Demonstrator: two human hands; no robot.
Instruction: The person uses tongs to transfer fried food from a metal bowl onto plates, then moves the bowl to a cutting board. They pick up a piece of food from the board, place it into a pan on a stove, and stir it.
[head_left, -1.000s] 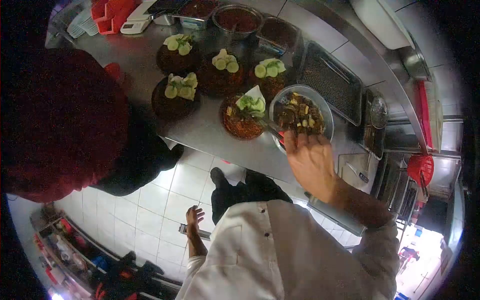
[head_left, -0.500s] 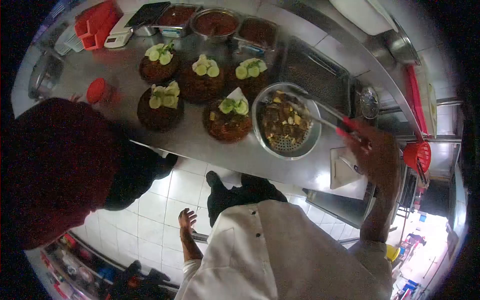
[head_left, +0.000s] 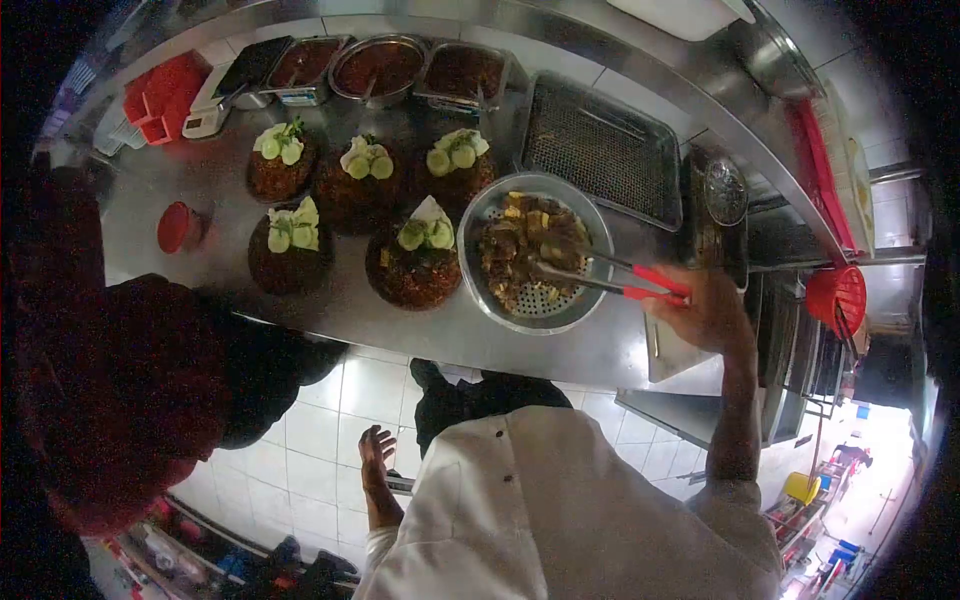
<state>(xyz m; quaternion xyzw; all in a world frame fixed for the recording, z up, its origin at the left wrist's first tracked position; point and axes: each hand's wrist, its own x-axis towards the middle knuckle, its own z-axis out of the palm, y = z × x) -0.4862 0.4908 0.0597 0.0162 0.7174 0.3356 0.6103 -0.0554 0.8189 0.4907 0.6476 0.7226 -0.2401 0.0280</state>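
My right hand [head_left: 705, 308] is closed around the red handles of metal tongs [head_left: 640, 283]. The jaws of the tongs reach down into a round steel colander [head_left: 590, 307], among dark pieces of meat with yellow chunks [head_left: 520, 235]. Down at my left side, over the tiled floor, my left hand [head_left: 376, 447] hangs with fingers apart and holds nothing. Left of the colander stand several round dishes of reddish-brown food, the nearest dish [head_left: 405, 280] topped with cucumber slices and a pale leaf [head_left: 426, 225].
Along the back are sauce pans [head_left: 378, 70], a scale [head_left: 207, 110] and red bins [head_left: 165, 95]. A wire rack tray [head_left: 600, 145] lies behind the colander. A white board [head_left: 675, 345] is beneath my right hand. A person in dark red [head_left: 130, 390] stands at left, near a red cup [head_left: 178, 228].
My right hand has come left and lower, and the tongs' jaws now sit in the meat. The view has shifted somewhat. The left hand stays hanging at my side.
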